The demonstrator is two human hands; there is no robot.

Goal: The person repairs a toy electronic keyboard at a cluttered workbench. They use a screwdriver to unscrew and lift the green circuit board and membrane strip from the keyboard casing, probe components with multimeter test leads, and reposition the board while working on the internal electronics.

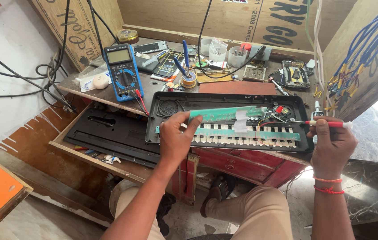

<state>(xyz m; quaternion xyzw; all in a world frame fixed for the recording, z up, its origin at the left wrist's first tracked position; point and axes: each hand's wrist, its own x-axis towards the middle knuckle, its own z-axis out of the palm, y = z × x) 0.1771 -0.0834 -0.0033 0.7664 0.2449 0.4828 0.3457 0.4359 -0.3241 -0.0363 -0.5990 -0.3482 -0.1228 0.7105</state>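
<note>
- A blue digital multimeter [123,71] stands propped on the bench at the far left, its red lead trailing toward the keyboard; it is near but not touching the work.
- The left hand [175,138] rests on the opened keyboard shell [162,129], fingers curled, with the fingertips [192,126] pinching the left end of the green circuit board [224,114].
- That board looks thin, stiff and brittle, light to lift; I judge it is best held by its bare edges, away from solder and wires.
- The row of keys [242,138] lies below it, inside the black plastic shell, which sits across a red drawer unit.
- The right hand [332,142] is closed around a red-handled screwdriver [329,124], its tip pointing left toward the wiring by the speaker [280,111].
</note>
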